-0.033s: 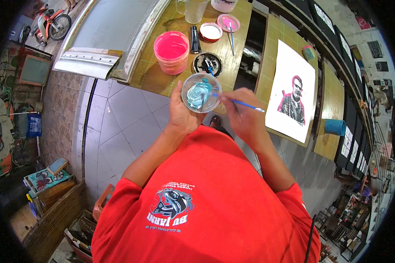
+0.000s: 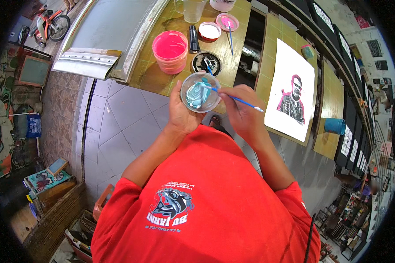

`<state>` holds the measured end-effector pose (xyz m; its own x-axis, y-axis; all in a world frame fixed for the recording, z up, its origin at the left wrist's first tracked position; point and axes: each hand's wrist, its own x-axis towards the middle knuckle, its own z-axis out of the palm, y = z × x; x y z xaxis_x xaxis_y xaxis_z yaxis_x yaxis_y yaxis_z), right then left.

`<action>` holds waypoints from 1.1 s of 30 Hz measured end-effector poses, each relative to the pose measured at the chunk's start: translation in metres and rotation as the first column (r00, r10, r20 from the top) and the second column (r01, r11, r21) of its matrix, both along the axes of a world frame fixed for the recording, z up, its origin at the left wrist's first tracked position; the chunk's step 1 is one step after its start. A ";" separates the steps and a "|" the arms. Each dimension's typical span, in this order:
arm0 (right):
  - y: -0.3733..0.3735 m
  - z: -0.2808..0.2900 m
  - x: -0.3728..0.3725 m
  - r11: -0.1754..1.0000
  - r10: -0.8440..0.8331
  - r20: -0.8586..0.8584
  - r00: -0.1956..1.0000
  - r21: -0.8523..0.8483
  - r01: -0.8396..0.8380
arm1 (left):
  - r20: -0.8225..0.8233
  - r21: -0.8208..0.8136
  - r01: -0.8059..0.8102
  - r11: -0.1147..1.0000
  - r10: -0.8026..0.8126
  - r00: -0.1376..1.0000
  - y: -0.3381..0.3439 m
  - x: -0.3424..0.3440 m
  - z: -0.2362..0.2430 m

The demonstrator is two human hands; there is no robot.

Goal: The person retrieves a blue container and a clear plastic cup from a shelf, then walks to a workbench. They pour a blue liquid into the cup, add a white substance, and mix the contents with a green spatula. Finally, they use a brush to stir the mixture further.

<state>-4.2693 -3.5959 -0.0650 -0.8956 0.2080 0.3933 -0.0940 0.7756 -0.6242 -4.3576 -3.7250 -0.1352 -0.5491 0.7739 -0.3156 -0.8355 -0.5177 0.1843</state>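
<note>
My left hand (image 2: 183, 111) is wrapped round a clear plastic cup (image 2: 215, 104), tilted so that I look into it. Teal and white paint (image 2: 197, 94) lies swirled together inside. Between the fingers of my right hand (image 2: 241, 109) is a thin blue paintbrush (image 2: 245, 104), its tip dipping into the paint and its white end pointing right. Just beyond the cup, on the wooden table (image 2: 156, 82), a round lid with black paint (image 2: 206, 56) has another blue-handled brush resting in it. A pink paint tub (image 2: 170, 55) stands to its left.
A framed screen (image 2: 112, 26) with a metal-edged tool (image 2: 85, 61) lies at the far left. Behind the tub are a black tube (image 2: 194, 39), a red-rimmed lid (image 2: 210, 31) and a pink-stained lid (image 2: 227, 22). At the right lie a printed portrait sheet (image 2: 289, 65) and a blue roll (image 2: 334, 126).
The brush in my right hand has shifted slightly up and left within the cup, its tip now at another spot in the paint. My left hand stays almost still.
</note>
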 end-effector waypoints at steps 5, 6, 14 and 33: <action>0.003 0.006 0.001 1.000 0.026 0.032 0.999 0.002 -0.026 | 0.008 0.044 0.011 0.999 -0.011 1.000 -0.002 -0.002 -0.004; 0.006 0.006 0.002 0.999 -0.029 0.052 0.998 0.025 0.028 | 0.008 0.024 -0.003 1.000 0.003 1.000 -0.002 -0.001 -0.004; -0.001 0.006 0.004 1.000 0.018 0.023 1.000 0.021 -0.019 | 0.011 -0.008 -0.012 1.000 0.012 1.000 -0.001 -0.002 -0.003; -0.005 0.006 0.001 0.991 0.113 -0.041 0.993 -0.069 -0.115 | -0.029 0.020 0.017 1.000 -0.017 0.999 -0.003 -0.006 -0.005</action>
